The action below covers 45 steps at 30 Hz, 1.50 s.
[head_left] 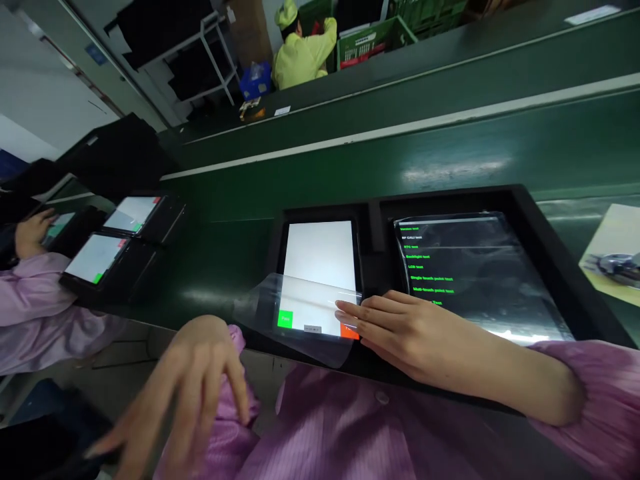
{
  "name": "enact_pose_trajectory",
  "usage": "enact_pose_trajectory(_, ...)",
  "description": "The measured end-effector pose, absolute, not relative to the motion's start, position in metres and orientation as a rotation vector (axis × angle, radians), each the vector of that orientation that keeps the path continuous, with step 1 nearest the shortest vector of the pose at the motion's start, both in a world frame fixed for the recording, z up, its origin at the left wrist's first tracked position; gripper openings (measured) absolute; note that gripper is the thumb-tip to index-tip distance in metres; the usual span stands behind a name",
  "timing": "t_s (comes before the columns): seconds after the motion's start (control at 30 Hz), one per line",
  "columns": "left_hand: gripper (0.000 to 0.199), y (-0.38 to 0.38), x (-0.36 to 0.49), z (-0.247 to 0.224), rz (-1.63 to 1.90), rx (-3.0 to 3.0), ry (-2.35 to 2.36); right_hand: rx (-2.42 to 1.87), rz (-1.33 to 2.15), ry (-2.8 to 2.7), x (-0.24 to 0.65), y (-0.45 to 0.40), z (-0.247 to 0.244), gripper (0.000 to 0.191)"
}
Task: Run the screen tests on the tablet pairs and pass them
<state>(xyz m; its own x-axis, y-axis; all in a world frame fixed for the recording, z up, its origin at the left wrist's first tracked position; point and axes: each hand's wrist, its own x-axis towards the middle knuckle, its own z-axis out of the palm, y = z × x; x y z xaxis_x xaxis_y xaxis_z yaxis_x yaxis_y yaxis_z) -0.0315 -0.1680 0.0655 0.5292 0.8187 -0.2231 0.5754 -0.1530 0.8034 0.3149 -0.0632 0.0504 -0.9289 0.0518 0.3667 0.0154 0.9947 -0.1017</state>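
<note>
My right hand [410,333] reaches over the lower right corner of a tablet [320,250] with a white screen, a green box and a red box. Its fingers are stretched out, close together, over the screen and a clear plastic film [300,293]; the thumb is hidden. The film lies askew across the tablet's lower part and hangs past its left and bottom edges. My left hand [195,373], blurred, is off the table edge at lower left, palm down with fingers apart. I see nothing held in it.
A black tray [373,227] frames the tablet and a second, film-covered tablet [470,267] showing green text. Two more lit tablets [97,257] stand left, near a co-worker's hand [33,233]. Yellow paper [613,247] lies right. Across the green table [225,193] sits a person in yellow [303,57].
</note>
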Motion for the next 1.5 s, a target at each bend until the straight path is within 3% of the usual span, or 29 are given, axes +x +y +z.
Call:
enact_pose_trajectory(0.1,0.069,-0.166,-0.013,0.079,0.069,1.724,0.49,-0.065,0.139,-2.774,0.316,-0.057,0.05,0.041)
enact_pose_trajectory(0.17,0.061,-0.16,-0.009,0.09,-0.055,1.673,0.406,-0.09,0.124,-2.779,0.318,-0.053,0.05,0.044)
enact_pose_trajectory(0.33,0.064,-0.165,-0.024,0.105,0.017,1.896,0.962,-0.129,0.087,-2.763,0.32,-0.045,0.051,0.047)
enact_pose_trajectory(0.57,0.059,-0.181,0.008,0.091,0.053,2.314,1.675,-0.184,0.11,-2.741,0.314,-0.035,0.054,0.041)
enact_pose_trajectory(0.8,0.061,-0.087,0.007,0.066,0.007,2.126,1.903,-0.679,-0.048,-2.752,0.284,0.007,0.045,0.024)
enact_pose_trajectory(0.97,0.048,-0.032,-0.001,0.073,0.209,2.162,2.043,-0.93,-0.083,-2.682,0.27,0.062,0.045,0.031)
enact_pose_trajectory(1.17,0.036,-0.141,-0.02,0.061,0.441,2.341,1.98,-0.921,-0.039,-2.673,0.362,0.041,0.064,0.038)
enact_pose_trajectory(1.3,0.052,-0.229,-0.03,0.03,0.39,2.545,1.734,-0.801,0.138,-2.641,0.432,-0.022,0.07,0.037)
enact_pose_trajectory(1.5,0.053,-0.235,-0.013,0.01,0.652,2.368,1.924,-0.825,0.087,-2.576,0.447,-0.065,0.047,0.035)
